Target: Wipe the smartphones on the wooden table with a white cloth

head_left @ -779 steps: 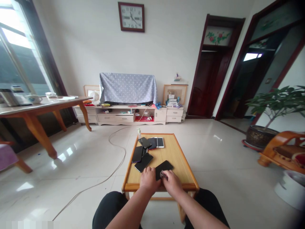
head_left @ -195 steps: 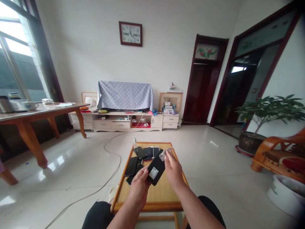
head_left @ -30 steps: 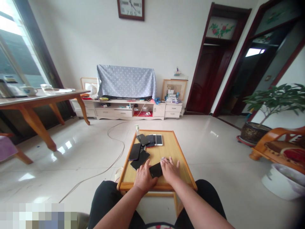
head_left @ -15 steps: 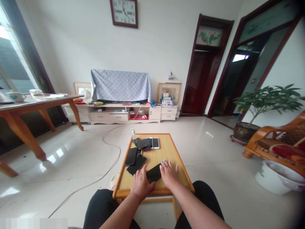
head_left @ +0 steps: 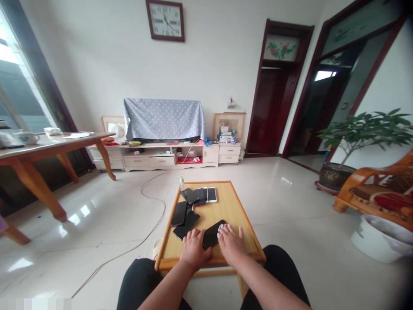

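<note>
A black smartphone (head_left: 211, 236) lies screen up on the small wooden table (head_left: 226, 206), near its front edge. My left hand (head_left: 194, 249) grips the phone's left side, thumb at the near end and fingers along the edge. Over the phone's right side, my right hand (head_left: 232, 246) presses a small crumpled white wipe (head_left: 221, 227) to the screen under its fingertips; its exact material is unclear. More dark phones lie to the left, among them one phone (head_left: 186, 224) beside my left fingers and another phone (head_left: 179, 213) partly overlapping it.
At the table's far left corner stands a clear pump bottle (head_left: 181, 183). Behind the other phones, a white-framed phone (head_left: 211, 195) lies flat. A cable (head_left: 163, 211) runs along the floor at left. To the right are a white bucket (head_left: 371, 241) and a wooden chair (head_left: 348, 196).
My right hand and the wipe have slid nearer to me over the screen, baring the phone's far corner. My left fingers have drawn in against the phone's edge. The view has shifted slightly.
</note>
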A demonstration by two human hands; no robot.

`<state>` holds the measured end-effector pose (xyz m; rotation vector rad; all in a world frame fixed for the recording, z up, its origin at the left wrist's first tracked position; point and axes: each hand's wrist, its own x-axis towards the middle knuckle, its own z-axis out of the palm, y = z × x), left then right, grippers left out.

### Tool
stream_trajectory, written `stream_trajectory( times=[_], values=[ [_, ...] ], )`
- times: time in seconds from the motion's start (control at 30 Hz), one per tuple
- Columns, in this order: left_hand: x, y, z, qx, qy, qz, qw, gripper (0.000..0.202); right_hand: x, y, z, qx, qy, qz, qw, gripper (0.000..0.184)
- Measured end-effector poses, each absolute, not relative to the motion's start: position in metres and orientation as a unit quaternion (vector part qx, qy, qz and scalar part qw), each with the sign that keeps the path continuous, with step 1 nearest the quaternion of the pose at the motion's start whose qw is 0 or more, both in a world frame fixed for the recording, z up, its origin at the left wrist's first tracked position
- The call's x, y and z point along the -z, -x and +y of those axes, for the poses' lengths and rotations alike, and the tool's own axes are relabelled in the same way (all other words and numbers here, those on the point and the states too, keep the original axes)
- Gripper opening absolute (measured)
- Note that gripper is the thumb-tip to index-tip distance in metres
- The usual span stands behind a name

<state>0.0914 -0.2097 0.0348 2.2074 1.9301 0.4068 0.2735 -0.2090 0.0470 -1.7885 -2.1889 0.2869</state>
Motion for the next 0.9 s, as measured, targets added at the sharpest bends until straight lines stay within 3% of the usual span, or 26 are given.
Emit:
stream_trajectory(
  times=[0.17,0.4,0.63,0.9],
  values=[
    [-0.035,-0.094,-0.208,-0.132,-0.738,0.654,0.097,0.060,-0.042,-0.256,-0.235,-0.123,0.535,-0.818,0.172,0.053],
    [-0.036,-0.096,-0.208,-0.118,-0.742,0.654,0.090,0.068,-0.050,-0.293,-0.200,-0.098,0.659,-0.734,0.134,0.056],
    [-0.045,-0.091,-0.208,-0.087,-0.757,0.641,0.096,0.059,-0.043,-0.259,-0.221,-0.168,0.495,-0.840,0.146,0.053],
    [-0.069,-0.102,-0.177,-0.006,-0.799,0.594,0.094,0.057,-0.047,-0.283,-0.195,-0.108,0.591,-0.784,0.155,0.047]
  ],
)
